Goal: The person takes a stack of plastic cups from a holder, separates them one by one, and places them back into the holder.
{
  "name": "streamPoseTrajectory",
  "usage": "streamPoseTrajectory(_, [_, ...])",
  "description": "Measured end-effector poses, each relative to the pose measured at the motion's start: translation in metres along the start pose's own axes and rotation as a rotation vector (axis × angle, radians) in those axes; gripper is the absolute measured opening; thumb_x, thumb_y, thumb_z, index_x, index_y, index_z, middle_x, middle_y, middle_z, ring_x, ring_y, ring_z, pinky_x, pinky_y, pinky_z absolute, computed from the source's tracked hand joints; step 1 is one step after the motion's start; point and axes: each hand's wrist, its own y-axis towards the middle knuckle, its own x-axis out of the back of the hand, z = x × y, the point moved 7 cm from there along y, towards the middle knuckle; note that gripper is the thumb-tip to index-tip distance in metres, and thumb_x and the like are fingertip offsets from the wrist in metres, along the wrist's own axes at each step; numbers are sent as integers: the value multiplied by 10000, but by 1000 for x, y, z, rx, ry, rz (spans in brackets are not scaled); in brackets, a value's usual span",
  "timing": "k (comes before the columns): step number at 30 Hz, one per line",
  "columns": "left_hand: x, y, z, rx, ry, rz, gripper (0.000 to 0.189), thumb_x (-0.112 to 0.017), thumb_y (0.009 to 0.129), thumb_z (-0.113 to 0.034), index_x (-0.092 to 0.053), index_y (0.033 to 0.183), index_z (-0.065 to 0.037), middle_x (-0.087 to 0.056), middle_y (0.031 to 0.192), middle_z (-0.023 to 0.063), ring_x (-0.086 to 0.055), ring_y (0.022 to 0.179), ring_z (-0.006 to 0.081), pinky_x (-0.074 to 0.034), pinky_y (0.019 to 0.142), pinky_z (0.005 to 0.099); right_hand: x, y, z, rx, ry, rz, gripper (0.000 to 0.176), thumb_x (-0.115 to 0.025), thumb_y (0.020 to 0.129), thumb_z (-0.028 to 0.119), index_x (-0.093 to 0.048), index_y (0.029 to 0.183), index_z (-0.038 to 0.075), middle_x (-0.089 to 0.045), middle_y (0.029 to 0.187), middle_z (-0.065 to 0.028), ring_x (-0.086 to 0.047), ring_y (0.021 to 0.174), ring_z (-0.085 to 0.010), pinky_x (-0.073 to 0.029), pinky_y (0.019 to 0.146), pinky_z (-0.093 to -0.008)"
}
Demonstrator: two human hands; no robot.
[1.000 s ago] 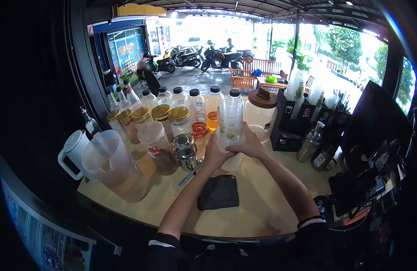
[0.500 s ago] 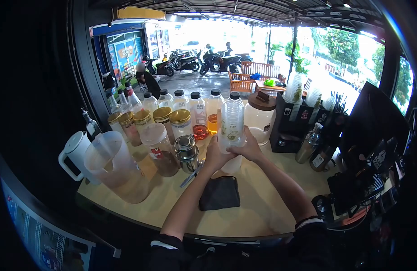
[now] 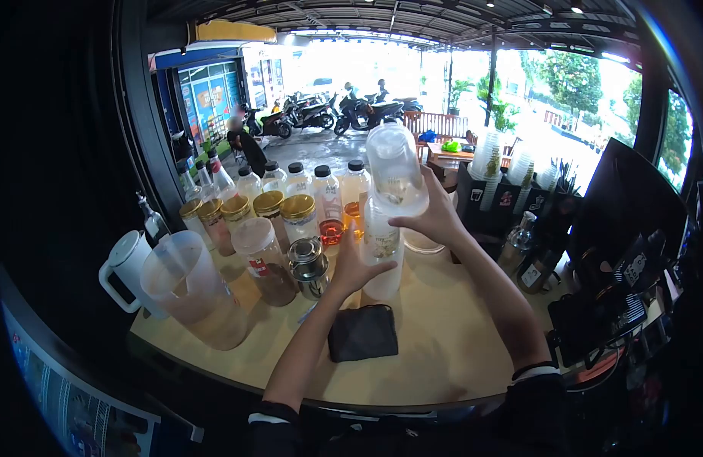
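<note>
My right hand (image 3: 439, 213) is closed around a stack of clear plastic cups (image 3: 396, 164), raised and tilted above the counter. Directly under it, a second stack of printed plastic cups (image 3: 383, 247) stands on the counter, overlapped by the raised one in this view. At the left side of this lower stack is my left hand (image 3: 357, 266), open, thumb stretched across the front and fingers pointing up. A dark folded cloth (image 3: 364, 333) lies on the counter just in front. Left of my left hand stands a metal drip filter (image 3: 309, 263).
Gold-lidded jars (image 3: 299, 217) and black-capped bottles (image 3: 330, 206) line the counter's back left. A large translucent pitcher (image 3: 195, 293), a white jug (image 3: 128, 263) and a powder tub (image 3: 264, 263) stand left. To the right are a black cup holder (image 3: 477, 198) and a dark screen (image 3: 614, 213).
My right hand has lifted a stack of cups up and tilted it, uncovering the lower stack. My left hand has loosened and dropped slightly to the left.
</note>
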Motion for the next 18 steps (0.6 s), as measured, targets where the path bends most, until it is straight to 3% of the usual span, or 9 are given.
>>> streamPoseTrajectory(3, [34, 0, -39, -50, -149, -146, 1128, -842, 568, -464, -234, 1385, 23, -331, 1376, 230, -358, 1285, 308, -302, 1061, 402, 34, -20, 26, 136, -212, -4, 951, -837, 540, 232, -328, 1325, 59, -442, 1252, -187, -447, 1187, -351, -375, 986, -430])
streamPoseTrajectory(5, [56, -3, -79, -220, -405, -278, 1067, -822, 614, -452, -245, 1388, 1, -314, 1389, 208, -324, 1310, 279, -278, 1069, 401, 49, -36, 35, 148, -269, 26, 909, -789, 554, 173, -329, 1333, 85, -415, 1275, -168, -437, 1191, -358, -371, 989, -433])
streamPoseTrajectory(7, [63, -11, -126, -363, -335, -292, 1011, -824, 639, -390, -257, 1383, -4, -388, 1333, 199, -415, 1245, 264, -351, 1019, 381, 53, -54, 42, 190, -415, 140, 890, -746, 554, 137, -327, 1338, 95, -391, 1293, -161, -427, 1194, -366, -363, 996, -444])
streamPoseTrajectory(9, [42, -15, -156, -267, -501, -63, 867, -811, 682, -316, -325, 1330, -9, -395, 1314, 157, -427, 1213, 250, -375, 1002, 387, 60, -76, 48, 160, -447, 186, 871, -698, 564, 64, -321, 1348, 99, -382, 1297, -158, -433, 1189, -360, -375, 985, -434])
streamPoseTrajectory(10, [36, -21, -152, -259, -414, -132, 818, -819, 675, -261, -349, 1296, -12, -518, 1153, 144, -567, 1030, 214, -480, 871, 328, 67, -86, 51, 170, -368, 150, 858, -680, 584, 35, -310, 1356, 99, -360, 1322, -158, -430, 1196, -350, -388, 970, -423])
streamPoseTrajectory(13, [10, -39, -135, -83, -742, -67, 718, -798, 706, -224, -376, 1252, -25, -511, 1129, 112, -555, 1039, 198, -482, 873, 322, 97, -117, 55, 138, -167, -14, 753, -638, 656, -21, -343, 1341, 80, -408, 1316, -173, -493, 1157, -321, -445, 902, -372])
streamPoseTrajectory(15, [-4, -54, -130, -85, -868, -41, 653, -768, 741, -200, -380, 1240, -35, -505, 1107, 94, -553, 1031, 203, -525, 830, 341, 105, -139, 27, -70, -14, 128, 531, -660, 703, 13, -508, 1211, 45, -576, 1139, -160, -594, 1043, -288, -482, 843, -345])
streamPoseTrajectory(17, [-29, -76, -123, 202, -1090, 77, 626, -744, 767, -205, -374, 1245, -45, -499, 1111, 99, -548, 1035, 215, -565, 782, 372, 108, -158, 27, -41, 18, 158, 415, -672, 715, 25, -569, 1118, 34, -619, 1021, -139, -627, 962, -265, -492, 817, -336])
streamPoseTrajectory(18, [-38, -85, -123, 191, -1059, 103, 614, -716, 795, -247, -370, 1255, -33, -500, 1131, 110, -550, 1048, 228, -583, 748, 394, 108, -167, 28, -4, 52, 186, 302, -685, 727, 38, -630, 1024, 24, -661, 902, -118, -660, 882, -243, -502, 791, -327])
